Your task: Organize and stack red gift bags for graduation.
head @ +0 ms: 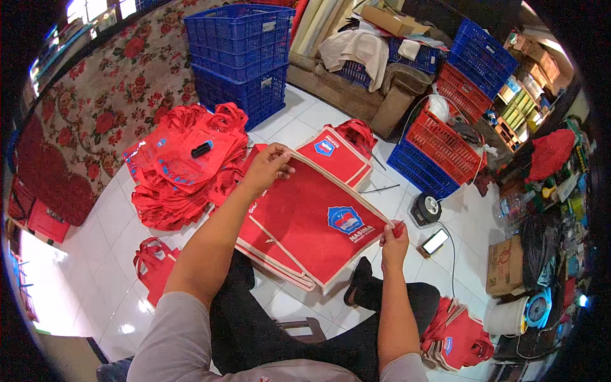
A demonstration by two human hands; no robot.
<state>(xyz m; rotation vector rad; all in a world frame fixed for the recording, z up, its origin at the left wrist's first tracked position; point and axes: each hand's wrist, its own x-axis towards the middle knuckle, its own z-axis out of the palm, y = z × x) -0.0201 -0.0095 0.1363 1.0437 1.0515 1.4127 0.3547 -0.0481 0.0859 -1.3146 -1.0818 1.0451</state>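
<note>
A red fabric bag with pale edging and a printed blue emblem [305, 205] is spread between both hands in front of me. My left hand [271, 167] is at its upper left corner, fingers curled at the pale edge. At the right corner, my right hand [395, 238] pinches the edge between thumb and fingers. Under the held bag lie more red pieces with pale edging [277, 270]. Just beyond it, more red bags with an emblem [334, 155] rest on the floor.
A large pile of red bags [186, 167] lies left, a black object on top. Blue plastic crates [238, 62] stand behind it. Red and blue crates [444, 148], a cable reel [426, 209] and a lit phone [435, 241] are at right. Another bag stack [458, 334] lies lower right.
</note>
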